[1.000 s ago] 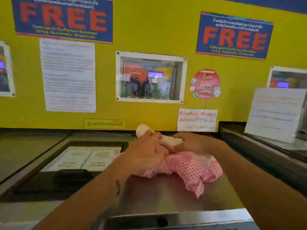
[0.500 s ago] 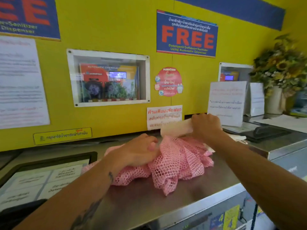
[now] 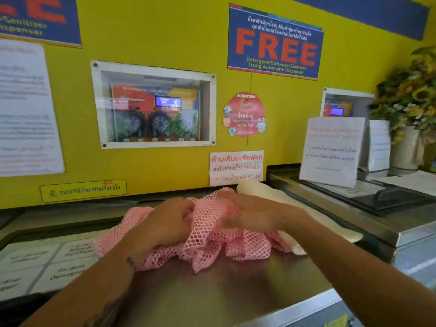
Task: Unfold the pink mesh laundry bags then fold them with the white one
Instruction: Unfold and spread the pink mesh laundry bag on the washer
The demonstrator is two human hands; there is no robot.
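A crumpled heap of pink mesh laundry bags [image 3: 212, 241] lies on the steel machine top [image 3: 224, 291]. My left hand [image 3: 165, 223] is closed on the pink mesh at the heap's left side. My right hand [image 3: 250, 213], blurred by motion, rests on the heap's top right with fingers stretched out flat; its grip cannot be made out. The white bag [image 3: 266, 188] lies behind and to the right of the pink heap, partly under my right forearm, and runs down to the machine's right edge.
A yellow wall with signs and a dispenser window [image 3: 153, 105] stands close behind. A dark lid with labels [image 3: 47, 263] is at left. The neighbouring machine at right carries a paper notice [image 3: 330, 149], a black tray [image 3: 389, 197] and a flower vase [image 3: 405, 147].
My right hand held the white bag up half a second ago; now the white bag lies on the machine top and the hand has dropped onto the pink heap. The view shifted right.
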